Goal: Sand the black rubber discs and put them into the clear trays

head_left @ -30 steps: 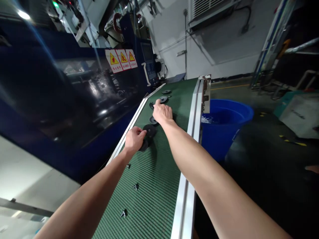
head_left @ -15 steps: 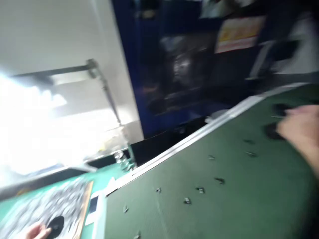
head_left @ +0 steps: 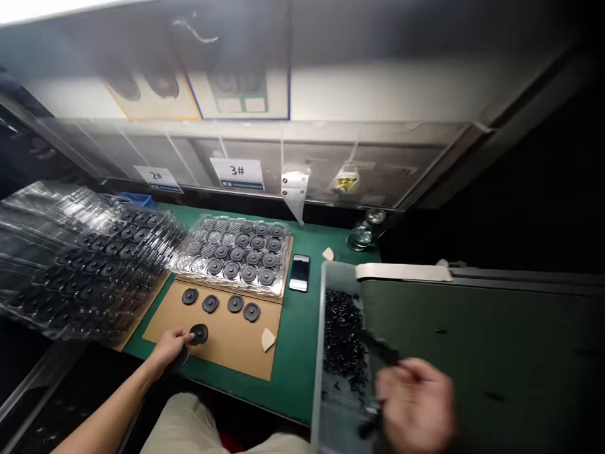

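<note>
My left hand (head_left: 172, 345) pinches a round black disc (head_left: 199, 334) with a small raised centre, over the near left part of a cardboard sheet (head_left: 217, 343). Another disc partly shows under that hand. Several similar discs (head_left: 235, 303) lie in a row on the cardboard. Beyond them stands a clear plastic tray (head_left: 189, 268), with discs in many of its pockets. My right hand (head_left: 416, 403), smeared by motion, is closed around dark parts (head_left: 382, 349) at the bin's right side by the green belt; their exact shape is blurred.
A clear bin (head_left: 320, 372) holds many small black scraps (head_left: 343, 334). The dark green belt (head_left: 472, 353) carries a few bits. Stacked clear trays (head_left: 85, 265) stand left. A phone (head_left: 299, 272), a pale wedge (head_left: 268, 340) and a glass jar (head_left: 362, 236) are on the green table.
The view has swung left from the belt to the table. My right hand has come from the far belt to the bin's edge with dark parts. My left hand still holds a disc.
</note>
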`<move>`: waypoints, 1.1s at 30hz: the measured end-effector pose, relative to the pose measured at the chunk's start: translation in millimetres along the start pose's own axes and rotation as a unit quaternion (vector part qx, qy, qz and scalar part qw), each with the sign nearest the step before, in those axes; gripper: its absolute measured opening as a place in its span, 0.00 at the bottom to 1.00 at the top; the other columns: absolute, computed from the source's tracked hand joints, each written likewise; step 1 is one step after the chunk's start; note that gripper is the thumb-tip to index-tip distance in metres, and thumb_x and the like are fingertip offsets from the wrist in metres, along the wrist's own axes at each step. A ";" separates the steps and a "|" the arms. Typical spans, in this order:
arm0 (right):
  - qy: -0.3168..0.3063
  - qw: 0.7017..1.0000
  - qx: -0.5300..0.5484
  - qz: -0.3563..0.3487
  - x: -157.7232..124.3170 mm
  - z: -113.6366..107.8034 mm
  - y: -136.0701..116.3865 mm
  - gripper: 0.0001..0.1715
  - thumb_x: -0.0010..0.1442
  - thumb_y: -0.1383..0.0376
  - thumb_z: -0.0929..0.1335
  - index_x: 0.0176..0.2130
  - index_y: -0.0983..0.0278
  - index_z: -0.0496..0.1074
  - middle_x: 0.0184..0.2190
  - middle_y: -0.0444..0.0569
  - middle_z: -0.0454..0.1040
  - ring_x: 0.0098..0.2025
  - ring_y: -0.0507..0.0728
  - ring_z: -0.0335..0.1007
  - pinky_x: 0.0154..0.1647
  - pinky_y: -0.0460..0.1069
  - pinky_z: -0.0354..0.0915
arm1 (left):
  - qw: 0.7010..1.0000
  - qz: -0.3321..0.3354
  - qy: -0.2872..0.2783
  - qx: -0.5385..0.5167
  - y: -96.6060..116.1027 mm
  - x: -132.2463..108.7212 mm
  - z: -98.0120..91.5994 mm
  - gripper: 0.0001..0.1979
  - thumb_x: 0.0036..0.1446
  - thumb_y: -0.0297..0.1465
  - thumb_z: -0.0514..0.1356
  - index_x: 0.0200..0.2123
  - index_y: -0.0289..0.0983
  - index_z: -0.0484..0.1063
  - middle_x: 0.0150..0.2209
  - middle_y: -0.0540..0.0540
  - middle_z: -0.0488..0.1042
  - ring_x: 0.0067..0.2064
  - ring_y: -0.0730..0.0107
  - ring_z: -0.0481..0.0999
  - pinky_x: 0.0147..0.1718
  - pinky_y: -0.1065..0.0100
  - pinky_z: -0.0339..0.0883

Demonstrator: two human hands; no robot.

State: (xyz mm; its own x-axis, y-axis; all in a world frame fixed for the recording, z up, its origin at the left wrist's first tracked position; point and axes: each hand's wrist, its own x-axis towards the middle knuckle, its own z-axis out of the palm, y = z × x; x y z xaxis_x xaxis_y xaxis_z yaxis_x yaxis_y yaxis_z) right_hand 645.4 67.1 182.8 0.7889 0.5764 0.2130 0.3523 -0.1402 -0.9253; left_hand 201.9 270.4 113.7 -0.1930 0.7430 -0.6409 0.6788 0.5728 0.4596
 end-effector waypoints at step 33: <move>-0.389 0.919 0.064 0.013 -398.1 196.9 6.6 0.22 0.64 0.50 0.70 0.28 0.63 0.75 0.21 0.43 0.72 0.24 0.51 0.65 0.27 0.45 0.58 | 0.893 0.332 -0.035 -0.302 -202.6 -48.9 42.5 0.26 0.57 0.52 0.64 0.45 0.35 0.79 0.24 0.50 0.73 0.29 0.63 0.72 0.32 0.66 0.66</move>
State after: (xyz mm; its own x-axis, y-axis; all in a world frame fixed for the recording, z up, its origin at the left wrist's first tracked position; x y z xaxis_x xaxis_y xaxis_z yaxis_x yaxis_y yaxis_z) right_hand 234.5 -4.7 30.1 0.1800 0.9823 -0.0515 0.2368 -0.0940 -0.9670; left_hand 103.9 103.3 25.8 0.1692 0.9769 -0.1304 0.1171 0.1115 0.9868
